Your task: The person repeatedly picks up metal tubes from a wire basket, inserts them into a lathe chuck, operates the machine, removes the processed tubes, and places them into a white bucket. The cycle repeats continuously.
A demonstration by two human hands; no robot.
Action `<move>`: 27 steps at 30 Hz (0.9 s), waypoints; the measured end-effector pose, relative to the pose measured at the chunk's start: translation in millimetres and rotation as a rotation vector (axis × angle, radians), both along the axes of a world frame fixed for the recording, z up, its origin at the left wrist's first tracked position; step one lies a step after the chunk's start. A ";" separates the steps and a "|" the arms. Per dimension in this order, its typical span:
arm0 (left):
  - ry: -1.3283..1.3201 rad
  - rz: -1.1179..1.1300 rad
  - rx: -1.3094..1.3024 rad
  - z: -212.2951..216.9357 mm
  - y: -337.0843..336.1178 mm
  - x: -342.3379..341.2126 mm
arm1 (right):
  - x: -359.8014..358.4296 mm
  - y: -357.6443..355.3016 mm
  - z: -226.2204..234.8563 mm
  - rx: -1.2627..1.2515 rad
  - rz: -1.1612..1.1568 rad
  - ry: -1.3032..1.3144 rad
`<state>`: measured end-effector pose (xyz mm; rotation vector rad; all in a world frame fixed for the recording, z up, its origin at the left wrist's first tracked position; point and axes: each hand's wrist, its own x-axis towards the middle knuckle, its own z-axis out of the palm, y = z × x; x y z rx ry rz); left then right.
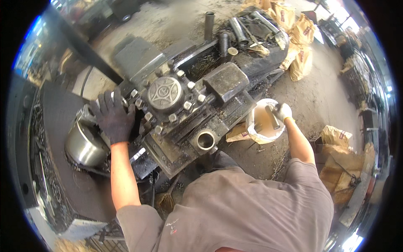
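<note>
My left hand (115,117), in a dark glove, has its fingers apart and stretched out between the shiny lathe chuck (86,145) and the bolted tool post (164,93). What lies under its palm is hidden. Out to the right, my right hand (284,111), in a pale glove, is closed on a grey metal tube (273,117). That tube is tilted within the mouth of a white-lined bucket (262,137), whose contents look light brown.
Several metal tubes (238,31) lie or stand on the far end of the lathe bed. Brown paper sacks (301,63) are piled beyond it. A ring-shaped handle socket (206,140) sits close to my body. Cardboard (342,168) lies at right.
</note>
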<state>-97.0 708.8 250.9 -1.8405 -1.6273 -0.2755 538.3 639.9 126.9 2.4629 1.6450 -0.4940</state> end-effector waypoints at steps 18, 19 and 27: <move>-2.214 0.199 0.447 -206.1 -360.0 -39.9 | -390.3 198.4 261.9 0.556 1.549 0.329; -2.162 0.458 0.553 -220.9 -384.9 -51.4 | -405.5 218.6 248.4 0.627 1.512 0.127; -2.314 0.557 1.121 -177.6 -457.1 -88.2 | -440.6 273.9 159.5 -0.101 1.603 0.235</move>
